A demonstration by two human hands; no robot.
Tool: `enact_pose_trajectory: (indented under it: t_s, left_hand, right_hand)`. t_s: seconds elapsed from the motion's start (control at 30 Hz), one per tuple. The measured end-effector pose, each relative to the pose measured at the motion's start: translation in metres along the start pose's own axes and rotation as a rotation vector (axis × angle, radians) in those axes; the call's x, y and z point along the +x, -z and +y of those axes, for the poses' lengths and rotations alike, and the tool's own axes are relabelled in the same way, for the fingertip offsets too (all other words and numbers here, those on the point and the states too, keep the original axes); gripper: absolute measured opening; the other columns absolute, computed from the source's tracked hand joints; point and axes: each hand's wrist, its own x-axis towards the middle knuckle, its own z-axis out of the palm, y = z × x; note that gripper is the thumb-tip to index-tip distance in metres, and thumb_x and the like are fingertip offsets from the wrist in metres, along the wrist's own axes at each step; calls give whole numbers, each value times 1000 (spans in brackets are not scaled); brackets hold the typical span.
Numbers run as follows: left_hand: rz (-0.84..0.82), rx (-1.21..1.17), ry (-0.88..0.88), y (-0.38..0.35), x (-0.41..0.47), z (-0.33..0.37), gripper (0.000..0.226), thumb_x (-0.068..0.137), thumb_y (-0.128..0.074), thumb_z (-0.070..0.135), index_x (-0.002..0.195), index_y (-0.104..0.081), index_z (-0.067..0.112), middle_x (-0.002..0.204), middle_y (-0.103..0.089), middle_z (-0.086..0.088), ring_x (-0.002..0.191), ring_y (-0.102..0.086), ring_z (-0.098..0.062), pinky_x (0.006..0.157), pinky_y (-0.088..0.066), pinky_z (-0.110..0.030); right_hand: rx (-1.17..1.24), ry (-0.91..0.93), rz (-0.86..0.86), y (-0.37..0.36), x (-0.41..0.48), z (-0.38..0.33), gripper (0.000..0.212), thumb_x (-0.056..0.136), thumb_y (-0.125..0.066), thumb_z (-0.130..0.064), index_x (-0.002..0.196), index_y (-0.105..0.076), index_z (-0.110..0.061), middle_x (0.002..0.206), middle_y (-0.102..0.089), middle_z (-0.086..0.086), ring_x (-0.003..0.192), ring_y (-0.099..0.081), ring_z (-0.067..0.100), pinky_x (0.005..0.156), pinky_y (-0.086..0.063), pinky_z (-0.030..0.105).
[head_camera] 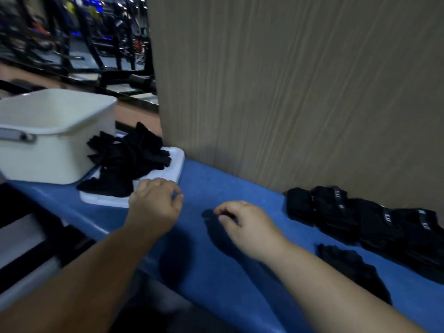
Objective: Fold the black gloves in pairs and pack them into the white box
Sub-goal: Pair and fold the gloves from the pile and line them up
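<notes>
Gloves (129, 159) lay in a loose black heap on a white tray (173, 174) at the left end of the blue table (216, 272), just beside the box (48, 131); these were unfolded and unsorted. A second group, the folded gloves (360, 217), lay in an overlapping row at the right against the wood panel (288, 92), well apart from the box. One flat glove (348, 265) lay alone in front of that row. The box stood upright, and the part of its interior in view showed no glove; its floor was hidden by the near wall. Judged from this layout, folding was partly done and packing had not begun. The heap, the flat glove and the transfer of every pair into the box were left to do. The left hand (153, 203) hovered at the near edge of the tray, beside the heap, fingers loosely curled and grasping nothing. The right hand (247, 224) hovered over bare table between the heap and the row, likewise loosely curled and empty. White lettering ran along the cuff bands of the folded gloves, but blur made it unreadable. No other label or brand could be made out.
</notes>
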Motion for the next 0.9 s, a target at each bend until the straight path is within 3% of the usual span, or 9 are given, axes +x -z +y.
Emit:
enact_pose_trajectory:
  t_s: [0.07, 0.17, 0.23, 0.3, 0.43, 0.53, 0.73, 0.83, 0.9]
  left_hand:
    - [92, -27, 86, 9, 3, -23, 20, 88, -58, 31, 95, -67, 15, 103, -61, -5, 106, -44, -32, 81, -35, -37]
    - [203, -38, 155, 17, 10, -49, 10, 84, -64, 19, 87, -63, 9, 93, -60, -14, 95, -47, -38, 76, -35, -40]
    - [259, -34, 182, 22, 14, -62, 10, 81, -66, 16, 84, -60, 8, 88, -60, -17, 91, -50, -39, 75, -36, -42]
    - [297, -24, 235, 25, 15, -73, 16, 79, -68, 15, 89, -58, 7, 94, -59, -19, 97, -50, -40, 81, -38, -45]
    - [219, -45, 385, 27, 16, -93, 44, 85, -64, 23, 123, -50, 6, 127, -47, -19, 122, -36, -37, 97, -34, -47]
    - [132, -42, 384, 24, 20, -106, 54, 92, -56, 34, 137, -39, 11, 140, -43, -10, 130, -30, -31, 103, -31, -43]
    - [73, 4, 340, 19, 30, -113, 44, 92, -51, 41, 132, -44, 23, 126, -58, 0, 121, -40, -26, 96, -35, -37]
    - [61, 23, 314, 21, 31, -106, 31, 94, -48, 39, 121, -50, 25, 106, -64, 3, 112, -43, -23, 84, -37, -36]
    - [74, 11, 303, 22, 31, -101, 27, 95, -46, 39, 118, -52, 26, 98, -64, 5, 109, -44, -22, 82, -33, -35]
  right_hand:
    - [140, -61, -29, -23, 29, -19, 22, 97, -51, -25, 113, -66, -24, 116, -65, -8, 109, -57, 11, 92, -42, 19]
    - [322, -97, -37, -54, 62, -47, 21, 97, -52, -22, 113, -66, -21, 110, -65, -9, 98, -56, 5, 74, -35, -2]
    - [419, -111, -29, -69, 79, -65, 23, 96, -52, -20, 116, -65, -17, 114, -65, -5, 95, -54, 3, 67, -33, -6]
    - [496, -142, -44, -82, 94, -80, 26, 97, -51, -20, 119, -63, -16, 116, -65, -2, 94, -56, 6, 71, -38, -1]
    - [514, -209, -46, -101, 118, -96, 29, 95, -52, -24, 123, -61, -19, 115, -65, -1, 101, -60, 14, 91, -48, 24]
    - [456, -239, -22, -108, 137, -99, 31, 93, -57, -29, 121, -62, -18, 109, -66, -5, 107, -60, 14, 96, -45, 24]
    - [468, -266, -136, -111, 158, -105, 44, 84, -69, -41, 120, -60, -17, 103, -65, -7, 105, -60, 11, 97, -44, 25]
    - [473, -270, -126, -114, 160, -101, 15, 84, -71, -32, 92, -62, -25, 83, -59, -14, 96, -62, 12, 95, -48, 26]
    - [465, -257, -107, -113, 155, -97, 15, 84, -70, -29, 77, -57, -30, 80, -60, -13, 93, -63, 13, 92, -50, 28]
